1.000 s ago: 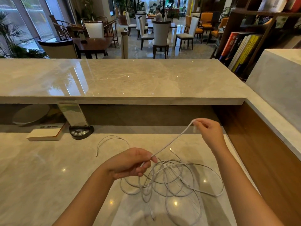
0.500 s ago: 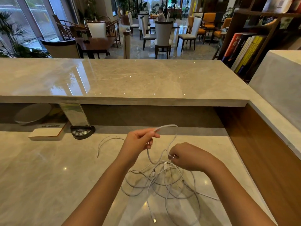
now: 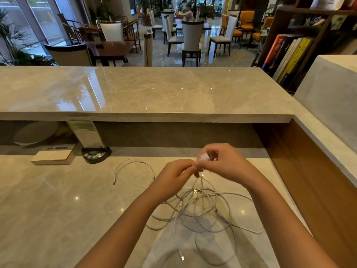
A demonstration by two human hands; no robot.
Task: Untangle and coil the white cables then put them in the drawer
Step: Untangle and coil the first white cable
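A: White cables [image 3: 201,211], loose tangle on the marble desk [image 3: 58,209], lower centre of the frame, a bit right.
B: Hands?
A: Both raised over the tangle, mid-frame, fingertips meeting. Left hand [image 3: 174,176] pinches a strand; right hand [image 3: 225,164] is closed round a small white bit (blurred, maybe a bunched loop or a plug, cannot tell).
B: Strands hanging from them?
A: Yes, a couple drop from the pinch straight into the pile. One USB plug [image 3: 195,191] shows just under the hands, another plug end [image 3: 182,258] lies at the bottom edge.
B: Any cable apart from the heap?
A: One arc [image 3: 133,163] curves off left of the hands, its tip [image 3: 114,183] lying on the desk, centre-left.
B: Drawer?
A: None in view.
B: Other stuff?
A: Book [image 3: 54,157] flat at the left, black round base [image 3: 95,155] with a clear stand just right of it, both under the upper counter [image 3: 154,93].
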